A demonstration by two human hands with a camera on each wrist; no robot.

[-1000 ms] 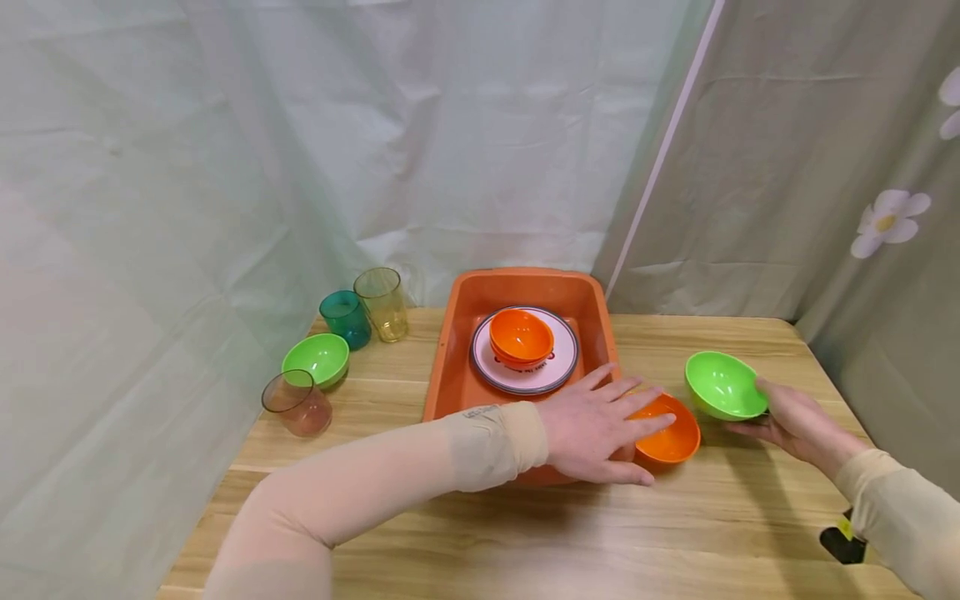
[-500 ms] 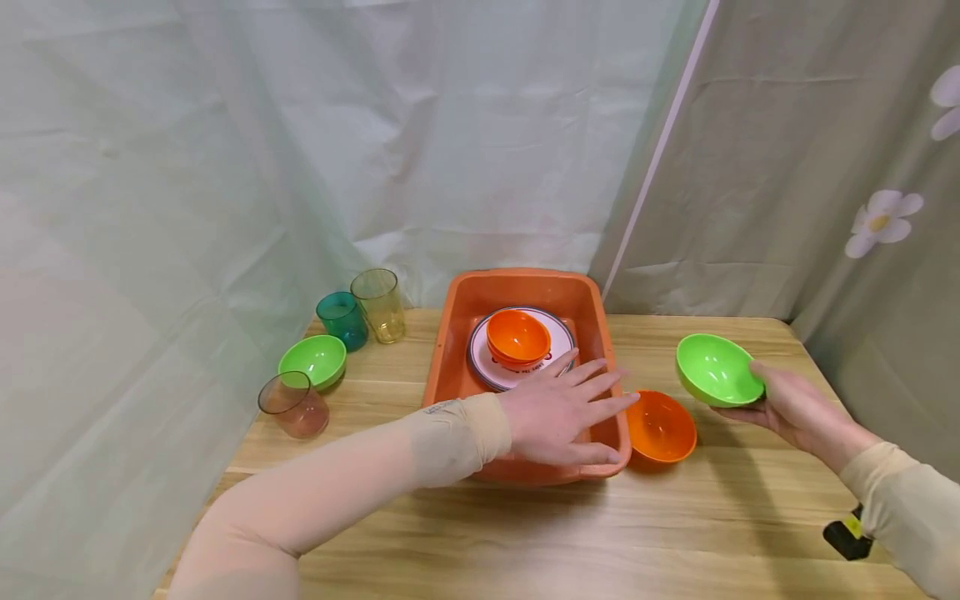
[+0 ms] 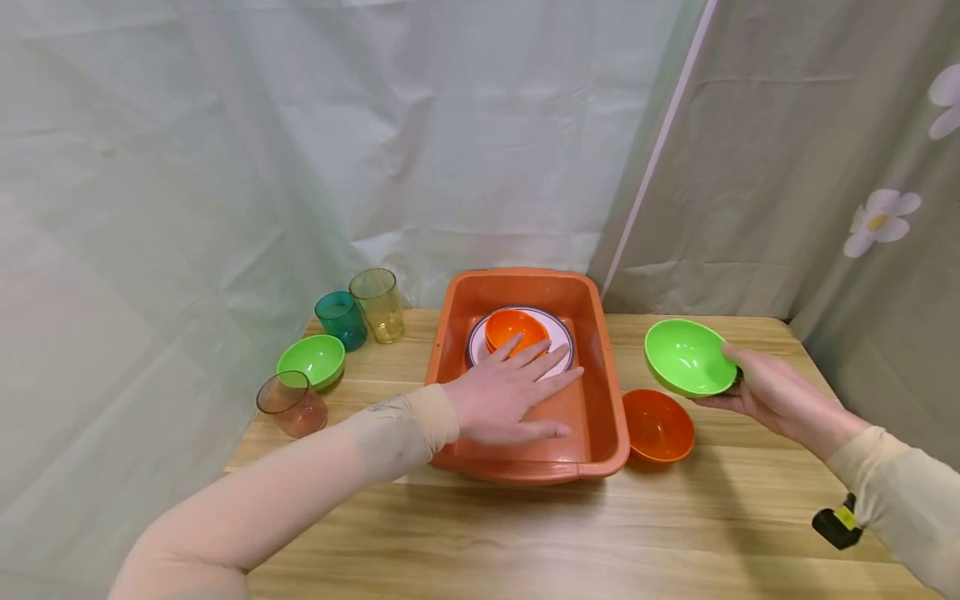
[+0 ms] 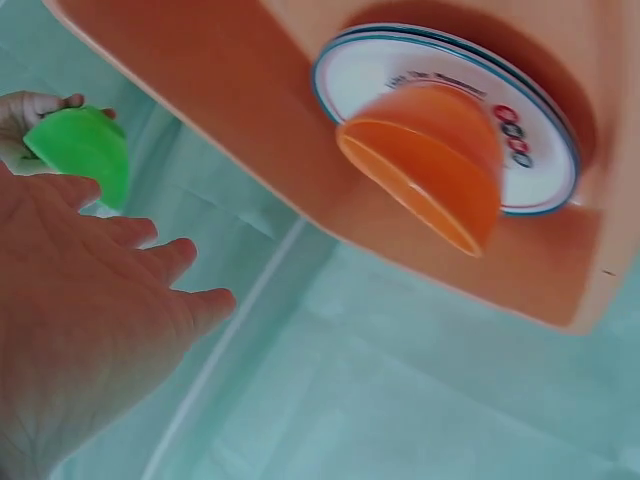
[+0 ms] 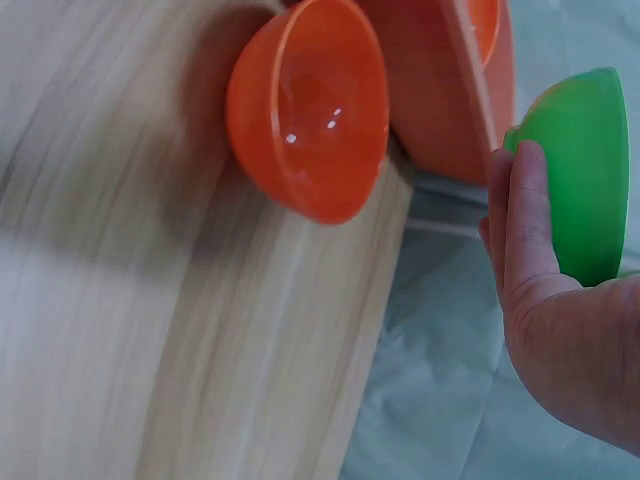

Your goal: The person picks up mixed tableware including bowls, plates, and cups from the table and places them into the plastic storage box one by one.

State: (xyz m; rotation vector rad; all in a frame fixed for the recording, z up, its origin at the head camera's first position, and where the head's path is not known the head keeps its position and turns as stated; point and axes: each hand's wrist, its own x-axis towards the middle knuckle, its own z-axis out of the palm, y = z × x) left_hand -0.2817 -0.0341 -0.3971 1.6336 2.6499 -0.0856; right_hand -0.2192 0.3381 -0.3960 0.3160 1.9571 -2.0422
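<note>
Above the table at the right, my right hand (image 3: 776,392) holds a green bowl (image 3: 688,358) by its side, thumb at the rim and fingers beneath; the right wrist view shows those fingers along the green bowl (image 5: 580,180). My left hand (image 3: 506,396), fingers spread and holding nothing, hovers over the orange basin (image 3: 617,417). Inside the basin an orange bowl (image 3: 513,325) sits on white plates (image 3: 558,333) with a dark rim; the left hand partly covers them in the head view. Another orange bowl (image 3: 658,425) stands on the table against the basin's right side.
At the left of the wooden table (image 3: 480,533) stand a second green bowl (image 3: 315,358), a reddish tumbler (image 3: 296,408), a teal tumbler (image 3: 341,321) and a yellow tumbler (image 3: 378,304). Pale curtains (image 3: 480,142) hang behind and beside the table.
My left hand has moved left, from above the orange bowl beside the basin to over the basin. My right hand has carried the green bowl left and slightly farther back.
</note>
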